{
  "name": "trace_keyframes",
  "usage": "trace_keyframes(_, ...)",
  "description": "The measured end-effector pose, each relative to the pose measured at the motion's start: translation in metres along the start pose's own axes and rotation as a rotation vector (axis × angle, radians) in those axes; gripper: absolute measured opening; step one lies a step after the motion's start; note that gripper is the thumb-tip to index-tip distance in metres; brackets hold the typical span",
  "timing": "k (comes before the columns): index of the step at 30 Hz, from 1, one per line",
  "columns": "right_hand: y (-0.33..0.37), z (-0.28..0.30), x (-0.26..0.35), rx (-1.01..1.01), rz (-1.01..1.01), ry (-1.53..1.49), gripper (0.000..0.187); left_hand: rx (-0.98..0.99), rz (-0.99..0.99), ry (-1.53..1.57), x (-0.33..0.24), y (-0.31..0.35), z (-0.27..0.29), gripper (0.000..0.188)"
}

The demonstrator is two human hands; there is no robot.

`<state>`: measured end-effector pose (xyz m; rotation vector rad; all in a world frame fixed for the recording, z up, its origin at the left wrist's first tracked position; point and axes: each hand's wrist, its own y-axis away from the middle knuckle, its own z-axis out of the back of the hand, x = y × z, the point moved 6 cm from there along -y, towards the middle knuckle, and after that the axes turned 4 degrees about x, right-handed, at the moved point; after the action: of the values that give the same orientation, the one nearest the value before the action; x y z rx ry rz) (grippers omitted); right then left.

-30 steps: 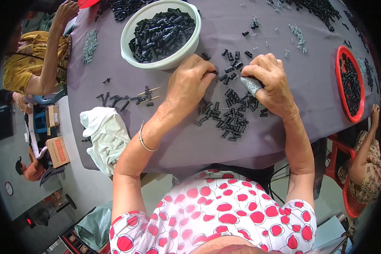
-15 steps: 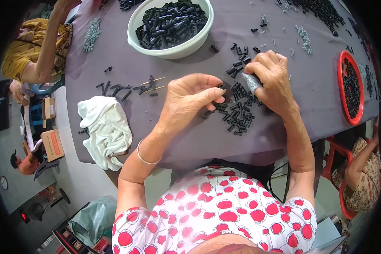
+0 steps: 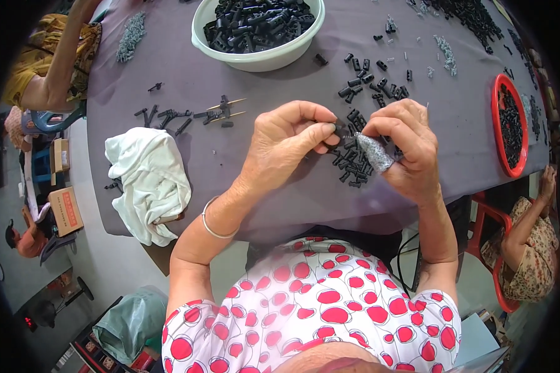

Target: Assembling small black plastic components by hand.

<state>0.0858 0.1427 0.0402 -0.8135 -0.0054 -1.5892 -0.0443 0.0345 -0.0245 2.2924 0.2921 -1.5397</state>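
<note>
My left hand (image 3: 286, 140) pinches a small black plastic part (image 3: 338, 127) between thumb and fingertips. Close to its right, my right hand (image 3: 410, 146) has thumb and forefinger pressed together. Silver wrapping (image 3: 374, 155) covers the right thumb. A thin metal spring (image 3: 348, 137) appears at the right fingertips, pointing toward the black part. Beneath and between both hands lies a pile of small black pieces (image 3: 354, 168), partly hidden by the fingers. Short black cylindrical parts (image 3: 367, 79) are scattered just beyond my right hand.
A pale bowl (image 3: 255, 62) full of black parts stands at the back. A red tray (image 3: 497, 127) of small dark pieces is at right. White cloth (image 3: 148, 180) lies at left, near black assemblies and wooden sticks (image 3: 233, 115). Springs (image 3: 445, 56) lie farther back. Other people sit on both sides.
My right hand has come down from the loose cylinders toward my left hand, its fingertips now beside the held part. The whole view has shifted slightly.
</note>
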Motion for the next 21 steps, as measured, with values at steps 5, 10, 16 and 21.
trace_keyframes(5, 0.01, -0.01, -0.006, -0.072, -0.093, -0.17, 0.026, -0.025, -0.072, 0.053, 0.0, -0.001, 0.003, 0.014)
trace_keyframes(10, 0.01, -0.015, -0.007, -0.059, -0.098, -0.212, 0.028, -0.064, -0.024, 0.031, -0.004, -0.002, 0.008, 0.015)
trace_keyframes(16, 0.008, -0.012, -0.002, -0.052, -0.087, -0.226, 0.03, -0.032, -0.116, -0.151, -0.004, 0.002, 0.001, 0.017)
trace_keyframes(21, 0.006, -0.01, 0.002, -0.044, -0.071, -0.223, 0.032, 0.051, -0.149, -0.32, -0.005, 0.002, -0.005, 0.022)
